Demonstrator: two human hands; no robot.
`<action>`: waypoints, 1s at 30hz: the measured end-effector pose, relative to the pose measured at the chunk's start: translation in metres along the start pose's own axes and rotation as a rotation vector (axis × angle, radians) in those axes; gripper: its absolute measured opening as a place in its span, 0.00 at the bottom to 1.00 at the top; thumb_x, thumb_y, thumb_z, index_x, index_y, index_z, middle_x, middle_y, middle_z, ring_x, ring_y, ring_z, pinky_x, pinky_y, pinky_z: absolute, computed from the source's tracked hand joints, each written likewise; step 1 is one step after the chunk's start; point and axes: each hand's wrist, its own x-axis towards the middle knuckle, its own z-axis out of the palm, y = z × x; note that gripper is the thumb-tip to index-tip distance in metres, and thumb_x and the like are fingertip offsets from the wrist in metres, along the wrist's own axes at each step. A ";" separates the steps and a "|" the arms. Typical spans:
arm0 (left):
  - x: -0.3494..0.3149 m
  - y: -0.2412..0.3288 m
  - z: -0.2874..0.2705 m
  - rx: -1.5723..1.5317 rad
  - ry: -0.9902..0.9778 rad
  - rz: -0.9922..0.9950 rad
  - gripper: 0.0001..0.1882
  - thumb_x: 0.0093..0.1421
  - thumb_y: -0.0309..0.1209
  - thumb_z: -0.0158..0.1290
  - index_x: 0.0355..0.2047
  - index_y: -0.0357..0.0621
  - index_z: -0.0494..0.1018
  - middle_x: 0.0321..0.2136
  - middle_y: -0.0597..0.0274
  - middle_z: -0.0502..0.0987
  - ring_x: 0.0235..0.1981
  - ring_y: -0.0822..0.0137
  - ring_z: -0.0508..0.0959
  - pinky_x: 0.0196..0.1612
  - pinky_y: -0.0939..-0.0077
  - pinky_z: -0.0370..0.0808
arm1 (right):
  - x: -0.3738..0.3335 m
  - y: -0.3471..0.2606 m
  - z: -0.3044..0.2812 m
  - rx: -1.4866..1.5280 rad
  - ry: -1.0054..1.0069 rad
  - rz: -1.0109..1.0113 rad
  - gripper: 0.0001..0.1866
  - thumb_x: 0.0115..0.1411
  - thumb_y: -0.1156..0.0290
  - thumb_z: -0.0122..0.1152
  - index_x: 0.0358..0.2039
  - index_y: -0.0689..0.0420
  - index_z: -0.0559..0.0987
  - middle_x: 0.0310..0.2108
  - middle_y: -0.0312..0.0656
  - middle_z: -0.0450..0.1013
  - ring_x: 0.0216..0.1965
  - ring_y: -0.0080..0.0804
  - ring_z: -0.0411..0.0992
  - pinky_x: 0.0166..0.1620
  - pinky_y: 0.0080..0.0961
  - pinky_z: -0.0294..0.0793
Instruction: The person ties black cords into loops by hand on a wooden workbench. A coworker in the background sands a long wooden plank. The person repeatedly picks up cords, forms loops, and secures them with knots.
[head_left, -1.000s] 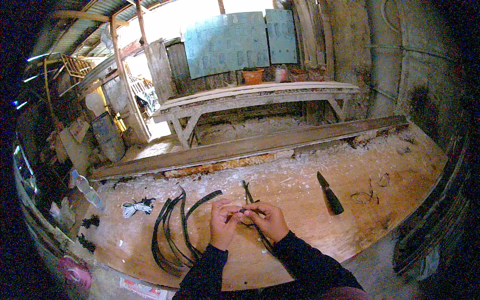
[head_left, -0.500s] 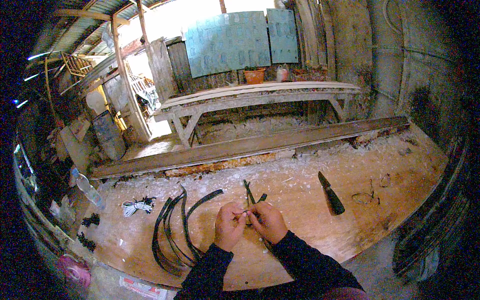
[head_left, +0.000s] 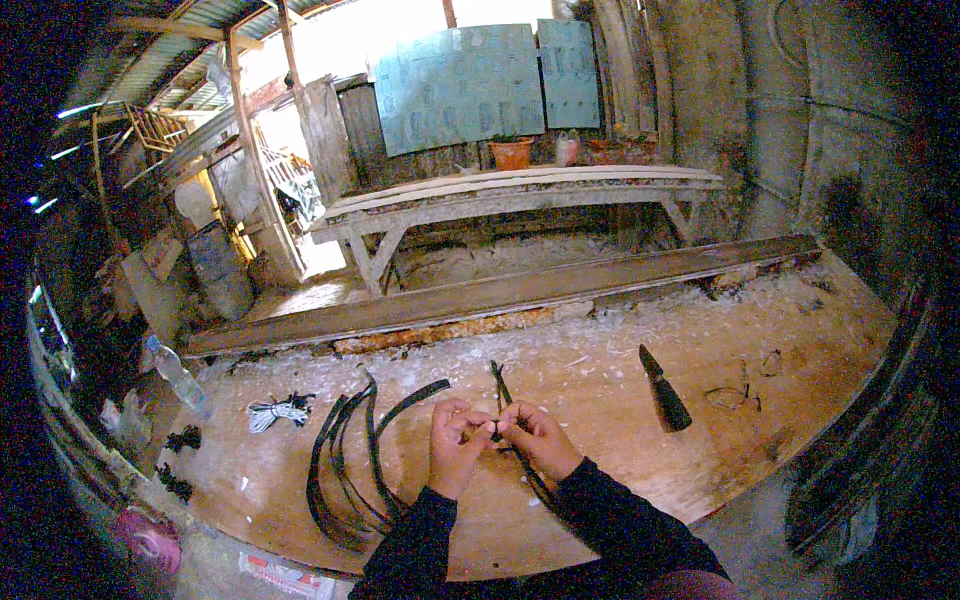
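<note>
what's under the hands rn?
Bare wooden worktop with pale shavings. A dark thin strip runs from between the left hand and right hand; its pinched middle part is covered by fingers.

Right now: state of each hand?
Left hand: closed, pinching the dark strip.
Right hand: closed, pinching the same strip where the fingertips meet.

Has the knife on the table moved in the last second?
No. The knife lies in the same spot on the table, right of the hands, with its tip pointing at the long plank as before.
</note>
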 end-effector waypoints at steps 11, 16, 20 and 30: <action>-0.001 -0.002 -0.007 0.082 -0.035 -0.043 0.04 0.51 0.25 0.50 0.27 0.40 0.67 0.25 0.65 0.71 0.24 0.75 0.72 0.29 0.84 0.70 | -0.009 -0.022 0.001 0.405 -0.182 0.075 0.07 0.53 0.66 0.52 0.28 0.55 0.69 0.25 0.31 0.68 0.27 0.18 0.65 0.34 0.15 0.64; 0.001 -0.004 -0.008 0.189 -0.018 0.092 0.03 0.51 0.25 0.49 0.26 0.39 0.68 0.27 0.65 0.69 0.25 0.74 0.72 0.30 0.85 0.70 | -0.006 -0.018 -0.001 0.383 -0.142 0.127 0.08 0.53 0.67 0.52 0.31 0.58 0.71 0.26 0.32 0.70 0.27 0.18 0.66 0.34 0.14 0.65; 0.003 -0.004 -0.009 0.254 -0.034 0.164 0.03 0.50 0.25 0.50 0.26 0.39 0.69 0.29 0.64 0.66 0.26 0.74 0.71 0.29 0.85 0.70 | -0.006 -0.017 -0.002 0.396 -0.124 0.136 0.08 0.52 0.69 0.53 0.31 0.59 0.72 0.27 0.34 0.71 0.27 0.18 0.67 0.34 0.13 0.65; 0.002 -0.007 -0.013 0.225 -0.068 0.043 0.08 0.46 0.20 0.53 0.29 0.38 0.70 0.27 0.64 0.70 0.23 0.76 0.71 0.23 0.85 0.69 | -0.008 -0.017 -0.001 0.322 -0.078 0.066 0.06 0.51 0.69 0.54 0.28 0.58 0.72 0.25 0.33 0.70 0.27 0.19 0.66 0.33 0.16 0.64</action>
